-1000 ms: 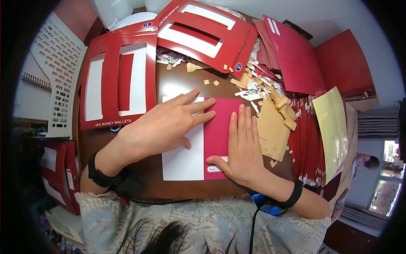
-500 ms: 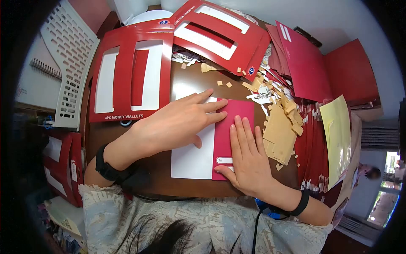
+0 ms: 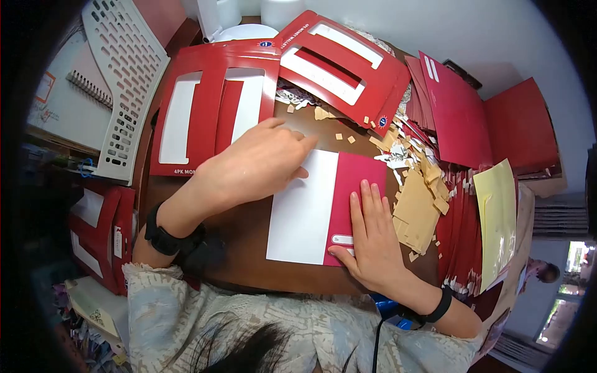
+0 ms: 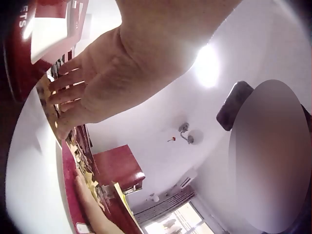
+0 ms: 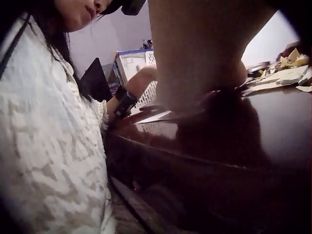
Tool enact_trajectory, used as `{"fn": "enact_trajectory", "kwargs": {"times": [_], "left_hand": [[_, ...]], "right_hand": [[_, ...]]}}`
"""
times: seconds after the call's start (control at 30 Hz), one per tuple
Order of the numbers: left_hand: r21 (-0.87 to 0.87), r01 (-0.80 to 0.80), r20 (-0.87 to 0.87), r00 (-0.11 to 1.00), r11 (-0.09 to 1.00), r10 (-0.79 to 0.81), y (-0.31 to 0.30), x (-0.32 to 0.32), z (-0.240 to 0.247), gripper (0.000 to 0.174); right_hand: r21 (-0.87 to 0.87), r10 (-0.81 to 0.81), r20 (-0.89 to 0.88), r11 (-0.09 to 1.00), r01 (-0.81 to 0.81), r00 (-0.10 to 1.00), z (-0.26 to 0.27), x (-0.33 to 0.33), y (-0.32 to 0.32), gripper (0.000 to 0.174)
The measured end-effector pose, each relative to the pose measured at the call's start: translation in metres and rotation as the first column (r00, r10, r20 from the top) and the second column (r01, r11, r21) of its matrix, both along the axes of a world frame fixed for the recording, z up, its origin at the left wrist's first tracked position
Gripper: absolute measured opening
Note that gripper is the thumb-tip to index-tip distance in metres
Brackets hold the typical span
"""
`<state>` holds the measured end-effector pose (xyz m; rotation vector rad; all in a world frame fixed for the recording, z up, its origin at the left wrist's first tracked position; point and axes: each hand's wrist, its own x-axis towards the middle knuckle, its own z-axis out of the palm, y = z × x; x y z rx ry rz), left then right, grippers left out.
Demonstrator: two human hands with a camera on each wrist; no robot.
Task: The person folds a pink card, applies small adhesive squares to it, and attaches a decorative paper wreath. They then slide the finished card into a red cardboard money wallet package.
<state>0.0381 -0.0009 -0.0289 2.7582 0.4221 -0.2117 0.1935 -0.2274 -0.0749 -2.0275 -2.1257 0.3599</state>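
Observation:
A paper money wallet lies flat on the dark brown table, with a white panel [image 3: 301, 214] on its left and a magenta panel [image 3: 360, 166] on its right. Small white label boxes sit near the magenta panel's lower edge. My right hand [image 3: 376, 245] rests on that panel, fingers straight and together, thumb out to the left beside the labels. Above the white panel's upper left edge is my left hand [image 3: 255, 161], palm down and holding nothing. In the left wrist view its fingers [image 4: 70, 78] are loosely extended.
Red window folders [image 3: 211, 105] lie at the back left. Tan envelopes [image 3: 413, 211] and paper scraps [image 3: 398, 149] sit right of the wallet. Beyond them stand stacked red wallets [image 3: 460, 224] under a yellow sheet [image 3: 495, 224]. A white perforated rack [image 3: 127, 81] stands far left.
My left hand has lifted off the wallet's middle seam and shifted left, uncovering more of the white panel. My right hand stays on the magenta panel. The head view has shifted slightly.

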Motion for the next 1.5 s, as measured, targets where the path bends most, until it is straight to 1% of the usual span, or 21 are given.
{"fn": "enact_trajectory", "kwargs": {"times": [0.03, 0.13, 0.23, 0.37, 0.47, 0.63, 0.77, 0.87, 0.93, 0.97, 1.0, 1.03, 1.07, 1.13, 1.17, 1.2, 1.27, 1.3, 1.33, 1.4, 1.5], "left_hand": [[0.003, -0.003, 0.001, 1.000, 1.000, 0.003, -0.001, -0.001, -0.002, 0.054], [0.082, -0.013, 0.127, 0.992, 0.997, 0.002, -0.007, -0.003, -0.011, 0.038], [0.056, -0.056, 0.115, 0.992, 0.997, 0.049, -0.006, 0.000, -0.009, 0.032], [0.034, -0.075, 0.081, 0.994, 0.997, 0.072, -0.001, 0.002, -0.007, 0.030], [-0.002, -0.085, 0.158, 0.984, 0.996, 0.084, 0.004, 0.003, -0.012, 0.030], [-0.158, -0.088, 0.263, 0.956, 0.984, 0.127, 0.013, 0.003, -0.019, 0.033], [-0.163, -0.109, 0.194, 0.971, 0.981, 0.140, 0.016, 0.005, -0.015, 0.037], [-0.113, -0.075, 0.257, 0.961, 0.991, 0.102, 0.016, 0.004, -0.009, 0.041], [-0.431, -0.113, 0.202, 0.955, 0.896, 0.217, 0.018, 0.006, -0.004, 0.042], [-0.430, -0.109, 0.201, 0.956, 0.896, 0.213, 0.018, 0.007, 0.003, 0.042], [-0.685, -0.180, 0.103, 0.936, 0.706, 0.338, 0.018, 0.007, 0.011, 0.044], [-0.867, -0.235, -0.031, 0.905, 0.440, 0.424, 0.018, 0.009, 0.015, 0.047], [-0.866, -0.233, -0.030, 0.908, 0.442, 0.419, 0.018, 0.009, 0.014, 0.047], [-0.978, -0.025, 0.056, 0.925, 0.208, 0.376, 0.014, 0.006, 0.011, 0.056], [-0.983, 0.045, 0.101, 0.943, 0.180, 0.317, 0.010, 0.006, 0.012, 0.067], [-0.980, 0.033, 0.086, 0.960, 0.198, 0.267, 0.004, 0.005, 0.016, 0.082], [-0.889, 0.187, 0.238, 0.968, 0.418, 0.074, 0.001, 0.002, 0.008, 0.095], [-0.721, 0.294, 0.314, 0.946, 0.627, -0.082, 0.001, 0.003, 0.005, 0.106], [-0.630, 0.323, 0.314, 0.938, 0.706, -0.148, -0.005, 0.004, 0.008, 0.112], [-0.520, 0.356, 0.338, 0.921, 0.776, -0.196, -0.015, 0.007, 0.000, 0.117], [-0.491, 0.320, 0.335, 0.928, 0.811, -0.163, -0.032, 0.011, -0.004, 0.121]], "right_hand": [[-0.006, -0.006, 0.006, 1.000, 0.007, 1.000, -0.001, 0.000, -0.001, 0.096], [-0.004, -0.012, 0.017, 1.000, 0.012, 1.000, -0.004, 0.000, -0.002, 0.095], [0.002, -0.016, 0.015, 1.000, 0.016, 1.000, -0.004, 0.000, -0.002, 0.095], [0.000, -0.016, 0.019, 1.000, 0.016, 1.000, -0.003, 0.000, -0.001, 0.094], [-0.002, -0.011, 0.031, 1.000, 0.011, 0.999, -0.004, 0.000, -0.001, 0.094], [-0.003, -0.011, 0.025, 1.000, 0.011, 1.000, -0.004, 0.001, -0.002, 0.094], [0.001, -0.004, 0.025, 1.000, 0.004, 1.000, -0.004, 0.002, -0.002, 0.093], [0.016, -0.001, 0.031, 1.000, 0.000, 1.000, -0.003, 0.002, -0.002, 0.092], [0.016, 0.001, 0.032, 1.000, -0.002, 0.999, -0.002, 0.002, -0.002, 0.092], [0.015, 0.005, 0.034, 1.000, -0.006, 0.999, -0.002, 0.003, -0.003, 0.092], [0.016, 0.000, 0.034, 1.000, -0.001, 0.999, -0.002, 0.003, -0.003, 0.092], [0.021, -0.006, 0.022, 1.000, 0.005, 1.000, -0.003, 0.003, -0.003, 0.092], [0.025, -0.012, 0.009, 1.000, 0.012, 1.000, -0.003, 0.003, -0.003, 0.092], [0.035, -0.021, -0.003, 0.999, 0.021, 1.000, -0.002, 0.004, -0.003, 0.092], [0.043, -0.024, -0.015, 0.999, 0.024, 1.000, -0.002, 0.004, -0.003, 0.092], [0.043, -0.030, -0.017, 0.999, 0.031, 0.999, -0.002, 0.004, -0.002, 0.092], [0.043, -0.042, -0.041, 0.998, 0.044, 0.998, -0.001, 0.003, -0.002, 0.092], [0.042, -0.048, -0.043, 0.998, 0.049, 0.998, -0.001, 0.002, -0.002, 0.092], [0.041, -0.052, -0.052, 0.998, 0.055, 0.997, -0.001, 0.002, -0.002, 0.092], [0.039, -0.063, -0.063, 0.997, 0.065, 0.996, 0.000, 0.001, -0.001, 0.091], [0.011, -0.077, -0.073, 0.997, 0.078, 0.994, 0.002, 0.001, 0.001, 0.089]]}}
